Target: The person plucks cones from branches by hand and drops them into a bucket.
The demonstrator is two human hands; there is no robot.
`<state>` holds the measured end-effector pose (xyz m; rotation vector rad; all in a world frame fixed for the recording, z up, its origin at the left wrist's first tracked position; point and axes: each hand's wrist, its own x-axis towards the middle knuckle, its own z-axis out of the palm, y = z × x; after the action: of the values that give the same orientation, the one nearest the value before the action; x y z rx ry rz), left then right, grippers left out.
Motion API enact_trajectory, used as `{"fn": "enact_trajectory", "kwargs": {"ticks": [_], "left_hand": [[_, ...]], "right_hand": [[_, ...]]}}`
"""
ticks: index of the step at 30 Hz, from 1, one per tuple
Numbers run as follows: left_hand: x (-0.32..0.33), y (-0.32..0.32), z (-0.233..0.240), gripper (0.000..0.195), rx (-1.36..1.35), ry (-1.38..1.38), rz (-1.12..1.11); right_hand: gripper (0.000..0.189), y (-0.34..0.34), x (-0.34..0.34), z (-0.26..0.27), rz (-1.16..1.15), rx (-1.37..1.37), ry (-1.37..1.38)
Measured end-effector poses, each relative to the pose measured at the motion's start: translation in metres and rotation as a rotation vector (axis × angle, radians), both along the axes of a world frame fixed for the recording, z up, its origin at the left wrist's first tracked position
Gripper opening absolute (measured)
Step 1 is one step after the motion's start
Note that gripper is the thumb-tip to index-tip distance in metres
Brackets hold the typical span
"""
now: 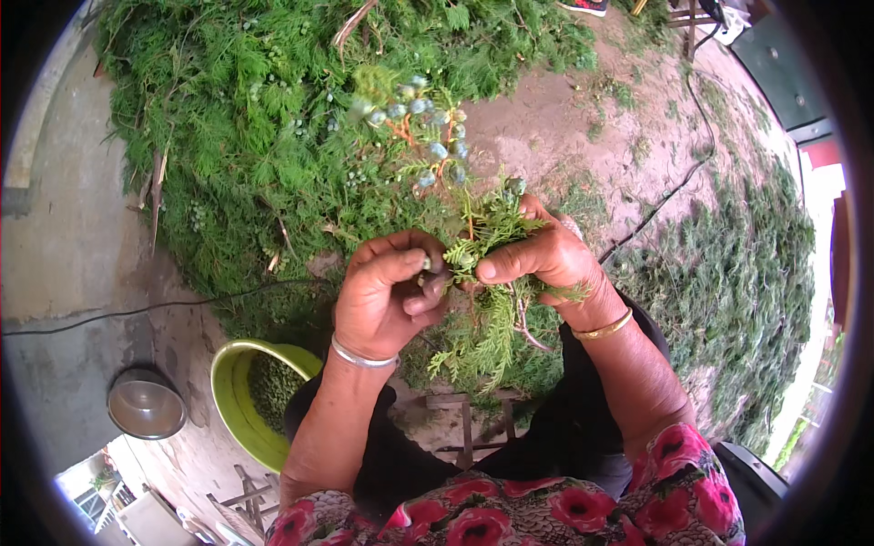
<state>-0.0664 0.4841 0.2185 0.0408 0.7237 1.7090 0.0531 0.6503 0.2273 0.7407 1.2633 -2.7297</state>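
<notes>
My right hand (556,256) grips a leafy conifer sprig (495,239), which looks like arborvitae, with its flat green fronds hanging below the fingers. Blue-green cones (437,130) cluster on orange-brown twigs beyond my hands. Close to the sprig's left side, my left hand (392,280) pinches a small green cone (427,262) between thumb and fingers. Its lower fingers are curled, and what lies inside them is partly hidden. Below and left of that hand is a yellow-green bucket (225,399) holding many small green cones (273,389).
A large heap of cut conifer branches (239,123) covers the ground ahead. More loose greenery (737,293) lies at right. Black cables (683,188) cross the floor. A metal bowl (147,403) sits left of the bucket. Part of a shoe (587,7) shows at the top edge.
</notes>
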Motion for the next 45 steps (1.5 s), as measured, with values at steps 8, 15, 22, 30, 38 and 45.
{"fn": "enact_trajectory", "kwargs": {"ticks": [8,15,22,30,38,45], "left_hand": [[0.01,0.009,0.008,0.024,-0.083,0.279,0.204],[0.009,0.007,0.006,0.011,-0.201,0.582,0.184],[-0.003,0.003,-0.005,0.019,0.012,-0.161,0.194],[0.01,0.005,0.016,0.021,-0.242,0.341,0.163],[0.008,0.005,0.015,0.009,-0.285,0.434,0.029],[-0.004,0.001,0.007,0.008,-0.07,-0.025,0.121]], "right_hand": [[0.039,-0.001,-0.002,0.012,0.014,0.069,-0.023],[0.046,-0.005,-0.007,0.008,0.063,0.242,-0.186],[0.054,-0.006,-0.007,-0.012,0.049,0.004,-0.044],[0.04,-0.01,-0.012,0.009,-0.045,0.202,-0.094],[0.028,-0.011,-0.008,-0.01,-0.063,0.324,-0.106],[0.032,-0.004,-0.01,-0.008,-0.117,-0.188,0.006]]}}
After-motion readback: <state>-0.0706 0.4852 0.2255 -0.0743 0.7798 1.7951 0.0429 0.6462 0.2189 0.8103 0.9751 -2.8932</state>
